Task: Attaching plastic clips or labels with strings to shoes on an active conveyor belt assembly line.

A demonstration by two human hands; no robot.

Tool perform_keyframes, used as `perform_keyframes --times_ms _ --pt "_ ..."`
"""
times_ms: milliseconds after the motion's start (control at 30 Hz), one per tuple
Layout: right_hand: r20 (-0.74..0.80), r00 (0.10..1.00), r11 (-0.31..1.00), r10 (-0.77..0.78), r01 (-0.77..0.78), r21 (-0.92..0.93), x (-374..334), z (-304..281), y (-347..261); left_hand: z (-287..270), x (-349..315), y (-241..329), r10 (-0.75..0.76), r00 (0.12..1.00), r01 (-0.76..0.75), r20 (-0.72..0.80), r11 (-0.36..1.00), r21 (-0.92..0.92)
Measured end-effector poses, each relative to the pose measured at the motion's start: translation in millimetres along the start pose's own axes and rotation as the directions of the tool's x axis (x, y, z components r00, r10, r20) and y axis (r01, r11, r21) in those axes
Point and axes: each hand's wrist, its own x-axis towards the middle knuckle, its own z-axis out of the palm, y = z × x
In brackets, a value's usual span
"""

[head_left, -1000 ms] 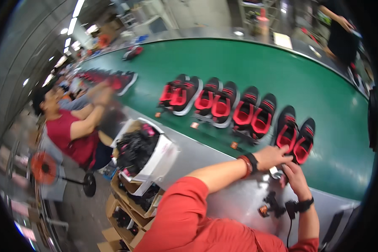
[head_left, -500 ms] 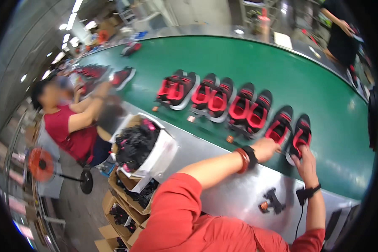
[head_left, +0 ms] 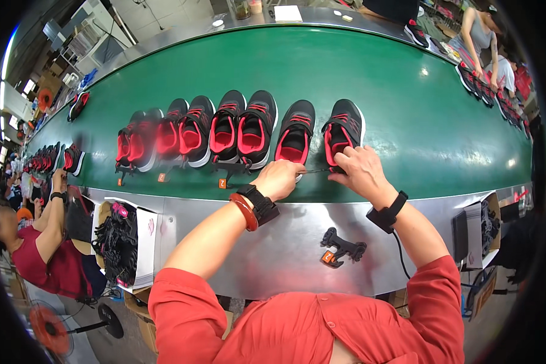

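Two black sneakers with bright red lining and red laces stand side by side on the green belt, heels toward me. My left hand (head_left: pixel 278 180) is closed at the heel of the left sneaker (head_left: pixel 296 136). A thin dark strip (head_left: pixel 313 171) stretches from its fingertips toward my right hand (head_left: pixel 359 171). That hand pinches the heel of the right sneaker (head_left: pixel 343 129), thumb low and fingers at the collar. What my left fingertips grip is partly hidden. Nearer me, a black plastic shoe hanger (head_left: pixel 344 247) with an orange tag lies on the metal ledge.
Several paired sneakers (head_left: pixel 258 129) stand to the left, some with black hangers at their heels. A white box (head_left: pixel 144 246) of black hangers sits left of the ledge; another box (head_left: pixel 490 230) stands right. A co-worker (head_left: pixel 48 249) works at far left, beside a fan (head_left: pixel 48 327).
The view has swung right and levelled. My right hand has stayed at the right sneaker's heel. My left hand remains by the left sneaker, and a thin dark strip now shows between my hands.
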Motion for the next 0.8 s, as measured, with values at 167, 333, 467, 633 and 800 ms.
perform_keyframes --times_ms 167,333,467,633,800 --pt "0.06 0.998 0.999 -0.026 0.028 -0.039 15.4 6.8 -11.7 -4.0 -7.8 -4.6 0.061 0.995 -0.074 -0.08 0.984 -0.165" --pt "-0.073 0.989 0.949 0.132 -0.105 0.298 17.1 23.3 3.1 21.4 -5.3 -15.6 0.2 0.912 -0.276 -0.359 0.945 -0.173" --pt "0.082 0.984 0.864 0.16 -0.179 0.471 -11.6 34.8 3.5 28.0 -15.8 7.2 0.102 0.991 -0.098 -0.082 0.994 0.049" --pt "0.071 0.947 0.868 0.312 -0.315 0.383 -67.7 36.5 20.3 52.8 -60.9 1.8 0.081 0.982 -0.082 -0.173 0.997 0.0" --pt "0.153 0.896 0.874 0.417 -0.442 0.204 -140.4 30.9 39.0 80.1 -97.3 -9.3 0.057 0.993 -0.045 -0.099 0.992 0.119"
